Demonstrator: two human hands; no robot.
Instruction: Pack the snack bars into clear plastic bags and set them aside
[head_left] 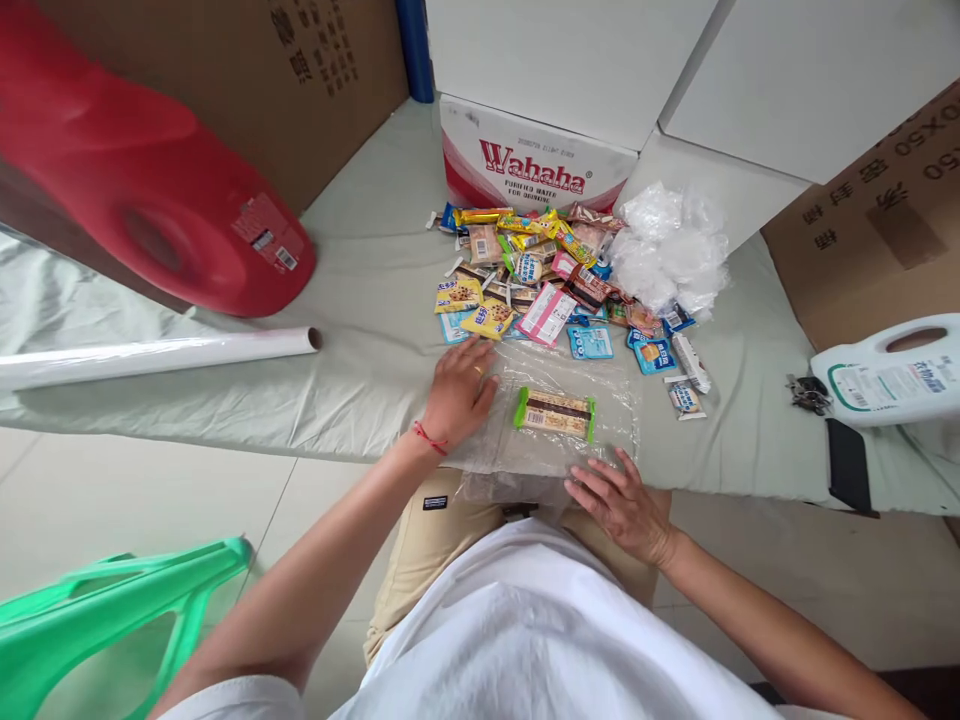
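Observation:
A clear plastic bag (619, 405) lies flat at the front of the covered table, its lower end hanging over the edge. On it rests a wrapped snack bar (556, 414) with green ends. My left hand (459, 390) is at the bag's left side, fingers stretched toward yellow snack packets (491, 318). At the bag's lower right corner, my right hand (621, 503) has its fingers spread, with fingertips on or just over the plastic. Neither hand holds anything that I can see. Beyond the bag is a pile of small wrapped snacks (547, 315).
A bundle of clear plastic bags (670, 250) sits right of the snacks, before a Wahaha carton (534, 160). A white roll (157, 358) and red jug (157, 170) are left. A white bottle (892, 375), a black phone (849, 465) and a green stool (127, 620) surround me.

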